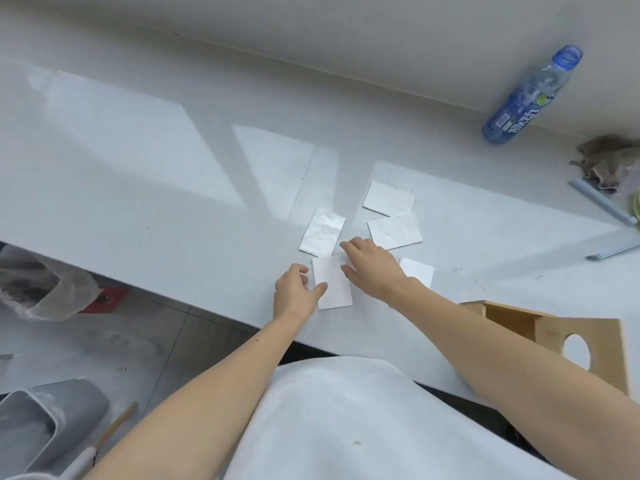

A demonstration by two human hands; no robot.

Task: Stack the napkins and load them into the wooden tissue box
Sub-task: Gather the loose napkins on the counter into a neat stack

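Blue plastic bottle, far right by the wall: white Chinese characters and a barcode, not legible. Five white folded napkins lie mid grey tabletop; bare surface to their left. Nearest napkin is close to the table's front edge. Left hand: thumb on its left edge, fingers loosely curled. Right hand: flat, fingers spread over its top corner. Wooden tissue box with a round hole on its side, near right.
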